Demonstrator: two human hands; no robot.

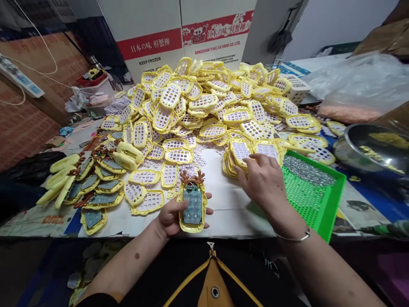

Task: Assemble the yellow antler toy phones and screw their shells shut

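Note:
My left hand (pixel 172 215) is closed around a toy phone half (pixel 192 207) and holds it upright above the table's front edge. It has a yellow rim, brown antlers at its top and a grey-green keypad board inside. Over a small stack of yellow toy phone shells (pixel 240 150), my right hand (pixel 263 181) bends its fingers onto the near edge of one yellow phone shell (pixel 267 149) with a white keypad insert. Its fingertips are partly hidden. To the left lie several antlered halves (pixel 102 199) with grey boards, beside loose yellow shells (pixel 145 176).
A large heap of yellow shells (pixel 204 101) fills the table's back. On the right are a green perforated tray (pixel 315 204) holding small metal screws (pixel 308 170), a metal bowl (pixel 347 145) and plastic bags (pixel 361 85). White cartons (pixel 153 25) stand behind; a power strip (pixel 21 76) is left.

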